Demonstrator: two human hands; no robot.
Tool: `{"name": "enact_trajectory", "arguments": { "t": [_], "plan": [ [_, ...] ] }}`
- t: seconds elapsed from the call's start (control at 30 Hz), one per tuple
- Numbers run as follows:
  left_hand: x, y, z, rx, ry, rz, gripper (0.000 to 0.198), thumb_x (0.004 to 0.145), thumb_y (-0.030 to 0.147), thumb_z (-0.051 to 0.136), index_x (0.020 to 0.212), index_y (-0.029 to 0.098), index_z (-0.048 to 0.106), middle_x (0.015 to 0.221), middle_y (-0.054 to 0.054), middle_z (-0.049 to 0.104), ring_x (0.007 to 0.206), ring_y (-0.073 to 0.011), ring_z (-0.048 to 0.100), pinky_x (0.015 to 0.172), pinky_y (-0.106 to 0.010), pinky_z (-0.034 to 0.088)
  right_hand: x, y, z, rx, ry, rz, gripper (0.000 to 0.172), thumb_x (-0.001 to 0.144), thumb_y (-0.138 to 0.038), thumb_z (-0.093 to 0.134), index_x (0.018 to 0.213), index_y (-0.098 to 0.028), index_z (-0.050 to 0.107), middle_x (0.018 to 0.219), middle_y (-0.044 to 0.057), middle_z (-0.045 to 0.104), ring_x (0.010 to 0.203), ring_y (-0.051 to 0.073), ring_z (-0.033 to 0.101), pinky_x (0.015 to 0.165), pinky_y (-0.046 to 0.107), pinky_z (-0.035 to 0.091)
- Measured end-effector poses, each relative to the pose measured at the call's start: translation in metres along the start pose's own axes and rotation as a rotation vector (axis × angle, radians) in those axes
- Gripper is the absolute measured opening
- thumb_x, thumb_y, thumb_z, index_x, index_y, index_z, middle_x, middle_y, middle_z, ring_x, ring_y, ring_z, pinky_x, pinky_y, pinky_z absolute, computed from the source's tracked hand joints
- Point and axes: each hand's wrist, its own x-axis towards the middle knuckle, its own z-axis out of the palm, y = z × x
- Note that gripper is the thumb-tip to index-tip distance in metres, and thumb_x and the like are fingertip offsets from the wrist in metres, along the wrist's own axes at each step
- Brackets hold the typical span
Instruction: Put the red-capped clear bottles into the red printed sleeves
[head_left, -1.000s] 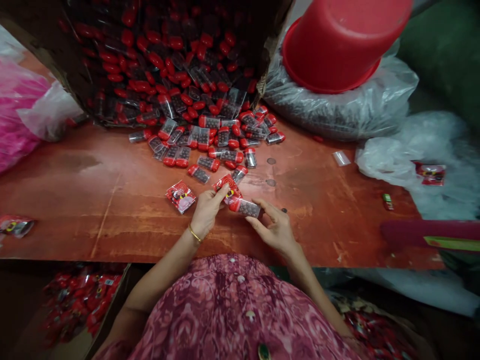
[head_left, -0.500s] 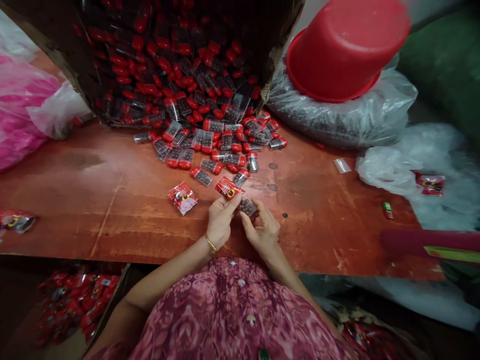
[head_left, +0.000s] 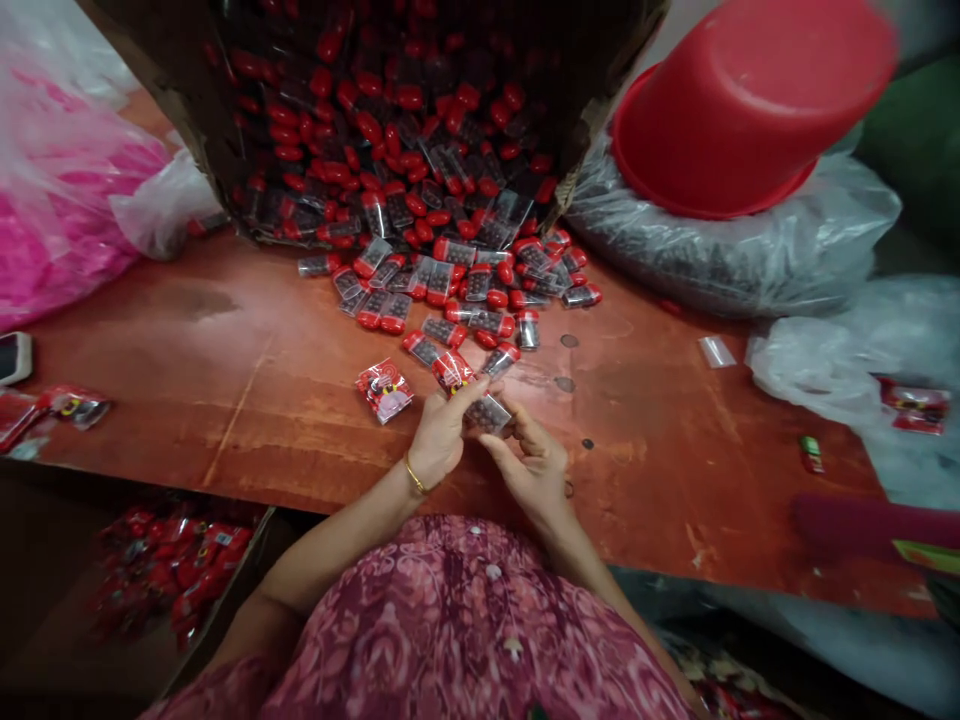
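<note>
My left hand [head_left: 441, 437] and my right hand [head_left: 534, 467] meet over the near middle of the red-brown table [head_left: 225, 400]. Both pinch a small clear container of dark beads [head_left: 487, 412], and my left fingers also hold a red printed sachet [head_left: 452, 369] against it. A second red sachet [head_left: 384, 389] lies flat just left of my left hand. Beyond my hands a heap of red-capped clear containers [head_left: 442, 290] spills from a tipped cardboard box [head_left: 405, 110].
An upturned red bucket [head_left: 750, 110] rests on a clear sack of dark beads [head_left: 720, 250] at the back right. Pink bags [head_left: 67, 200] sit at the left, white plastic [head_left: 855, 370] at the right. A box of red sachets [head_left: 172, 580] stands below the table's edge.
My hands closed in together on the container and sachet. The red cap that showed on the container a second ago is now hidden. The view shifted left, bringing a phone into sight at the left edge.
</note>
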Motion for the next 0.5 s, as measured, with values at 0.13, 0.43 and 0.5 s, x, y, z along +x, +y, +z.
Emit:
{"name": "enact_trajectory", "arguments": {
  "t": [0.13, 0.43, 0.5],
  "plan": [
    [-0.001, -0.004, -0.005, -0.022, 0.023, 0.022, 0.028, 0.057, 0.034, 0.076, 0.072, 0.012, 0.069, 0.064, -0.003, 0.068, 0.058, -0.0109, 0.057, 0.061, -0.024, 0.043, 0.0, -0.005, 0.001, 0.21, -0.038, 0.137, 0.035, 0.078, -0.029, 0.061, 0.111, -0.022, 0.06, 0.079, 0.0, 0.067, 0.058, 0.011, 0.057, 0.055, 0.023, 0.05],
    [-0.007, -0.015, -0.015, 0.044, 0.027, 0.107, 0.031, 0.06, 0.039, 0.075, 0.069, 0.011, 0.066, 0.06, 0.001, 0.059, 0.061, -0.0093, 0.053, 0.062, -0.023, 0.04, 0.003, 0.004, 0.02, 0.321, -0.035, 0.174, 0.034, 0.076, -0.028, 0.062, 0.11, -0.022, 0.057, 0.082, 0.0, 0.065, 0.064, 0.011, 0.058, 0.057, 0.024, 0.049],
    [-0.008, -0.013, -0.017, 0.059, -0.005, 0.097, 0.032, 0.06, 0.04, 0.074, 0.071, 0.011, 0.067, 0.062, 0.0, 0.06, 0.061, -0.0095, 0.053, 0.063, -0.023, 0.041, 0.005, 0.007, 0.019, 0.281, -0.034, 0.118, 0.037, 0.075, -0.028, 0.064, 0.11, -0.023, 0.054, 0.079, -0.001, 0.064, 0.062, 0.011, 0.058, 0.056, 0.023, 0.049]
  ]
}}
